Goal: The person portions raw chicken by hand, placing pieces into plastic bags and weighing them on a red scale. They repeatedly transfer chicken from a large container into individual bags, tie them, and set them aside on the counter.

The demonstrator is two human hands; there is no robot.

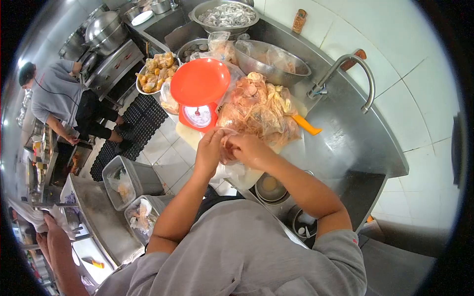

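Note:
Both my hands are together at the near edge of the counter. My left hand [212, 145] has its fingers closed on the top of a clear plastic bag [228, 155] with pinkish raw meat inside. My right hand [249, 148] pinches the same bag from the other side, and my fingers hide its opening. Just beyond my hands lies a heap of bagged raw meat [254, 106]. A red kitchen scale [197, 116] with a round red pan [200, 82] stands to the left of the heap. An orange handle [307, 125] sticks out on the heap's right.
A curved tap [368, 81] rises at the right. Metal bowls [224, 17] and a colander [271, 61] stand at the back, a bowl of yellowish meat [158, 71] at left. Grey bins [126, 182] are below left. One person [66, 98] stands at far left; another person's hand [52, 241] shows lower left.

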